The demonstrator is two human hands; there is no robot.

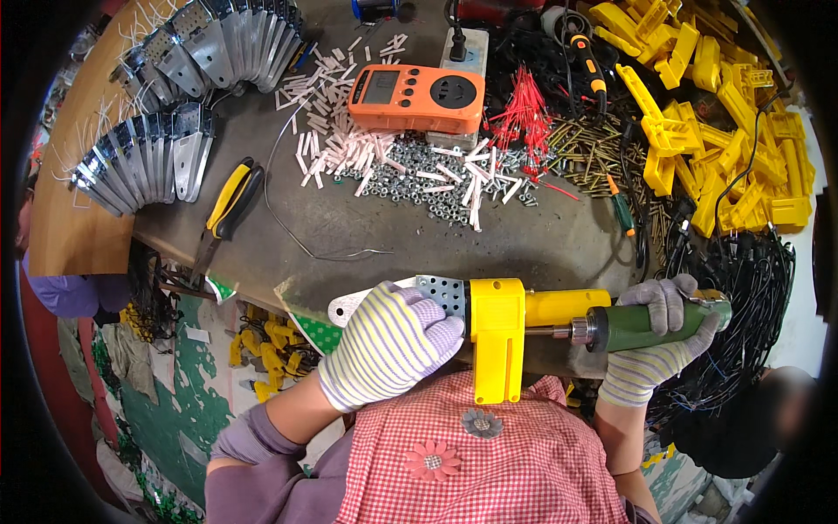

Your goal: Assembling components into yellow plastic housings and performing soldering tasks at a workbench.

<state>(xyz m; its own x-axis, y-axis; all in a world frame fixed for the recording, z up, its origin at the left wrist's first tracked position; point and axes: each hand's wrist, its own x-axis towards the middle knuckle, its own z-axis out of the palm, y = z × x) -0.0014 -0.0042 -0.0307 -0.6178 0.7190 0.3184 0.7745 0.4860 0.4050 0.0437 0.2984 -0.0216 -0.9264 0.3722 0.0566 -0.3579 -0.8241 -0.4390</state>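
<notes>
My left hand [393, 345], in a striped glove, is closed round a metal plate [351, 307] with a perforated end. That end meets a yellow plastic housing [498, 341] with a yellow handle [567, 307] reaching to the right. In my right hand [659, 336], also gloved, lies a green power screwdriver [633, 328], fingers wrapped over its body. Its bit points left and reaches the right side of the housing; whether it sits on a screw is hidden. The pieces are held at the table's near edge, before my checked apron.
Pliers [229, 210] lie at left, near fanned metal plates [144, 157]. Mid-table are an orange meter [417, 98], loose nuts [428, 188] and white sleeves [327, 105]. Brass screws [589, 148], yellow housings [742, 157] and black cables [729, 306] fill the right. A thin wire [271, 196] curls across the table.
</notes>
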